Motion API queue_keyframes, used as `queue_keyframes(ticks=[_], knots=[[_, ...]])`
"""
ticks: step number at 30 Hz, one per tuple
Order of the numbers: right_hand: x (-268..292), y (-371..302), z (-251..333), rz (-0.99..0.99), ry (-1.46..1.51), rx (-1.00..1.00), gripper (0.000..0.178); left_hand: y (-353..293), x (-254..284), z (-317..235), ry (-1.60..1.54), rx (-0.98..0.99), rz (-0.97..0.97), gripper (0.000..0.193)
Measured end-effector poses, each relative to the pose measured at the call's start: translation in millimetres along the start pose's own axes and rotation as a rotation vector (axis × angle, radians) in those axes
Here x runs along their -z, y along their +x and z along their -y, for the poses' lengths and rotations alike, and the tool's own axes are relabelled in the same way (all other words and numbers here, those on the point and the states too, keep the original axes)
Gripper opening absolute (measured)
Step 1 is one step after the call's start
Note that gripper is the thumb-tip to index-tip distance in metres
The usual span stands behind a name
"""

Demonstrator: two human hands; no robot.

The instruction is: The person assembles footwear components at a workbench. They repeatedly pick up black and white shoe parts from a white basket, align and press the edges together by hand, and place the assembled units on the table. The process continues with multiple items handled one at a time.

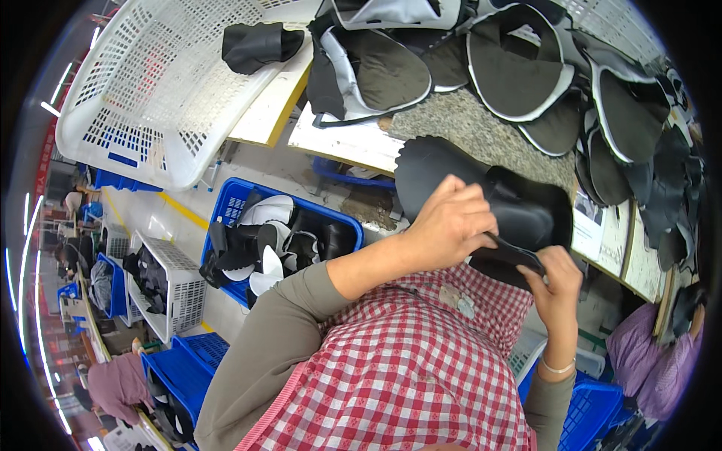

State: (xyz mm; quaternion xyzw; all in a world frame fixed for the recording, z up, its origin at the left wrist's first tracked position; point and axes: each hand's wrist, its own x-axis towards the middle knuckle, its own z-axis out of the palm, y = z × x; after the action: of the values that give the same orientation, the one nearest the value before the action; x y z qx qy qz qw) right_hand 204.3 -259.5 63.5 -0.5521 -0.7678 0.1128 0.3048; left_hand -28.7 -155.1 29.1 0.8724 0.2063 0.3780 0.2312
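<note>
A black leather shoe upper (523, 214) with a scalloped edge lies over the near side of the bench in front of me. My left hand (453, 216) is closed, its fingers pinching the upper's near edge. At the right end of that edge, my right hand (555, 284) grips it between thumb and fingers. Between the two hands the edge is pulled toward my body, showing a dark inner side. Beyond the upper is a grey, rough stone slab (481, 124) set on the bench.
Several black uppers with pale linings (519, 64) are piled along the far bench. A white perforated basket (218, 143) stands at the far left, beside a loose black piece (259, 46). Below left, a blue crate (286, 197) holds more pieces. Other people sit at both sides.
</note>
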Motion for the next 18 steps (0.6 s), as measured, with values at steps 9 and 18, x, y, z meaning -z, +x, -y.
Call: queue_keyframes(ticks=[9,18], knots=[[-52.9,93.6,31.4,-0.109,-0.148,0.161,0.037,26.7,36.6,10.9,-0.268,0.271,-0.264,0.102],[-51.3,70.9,17.8,0.007,0.145,0.495,0.016,-106.0,156.8,66.0,-0.238,1.063,-1.015,0.030]])
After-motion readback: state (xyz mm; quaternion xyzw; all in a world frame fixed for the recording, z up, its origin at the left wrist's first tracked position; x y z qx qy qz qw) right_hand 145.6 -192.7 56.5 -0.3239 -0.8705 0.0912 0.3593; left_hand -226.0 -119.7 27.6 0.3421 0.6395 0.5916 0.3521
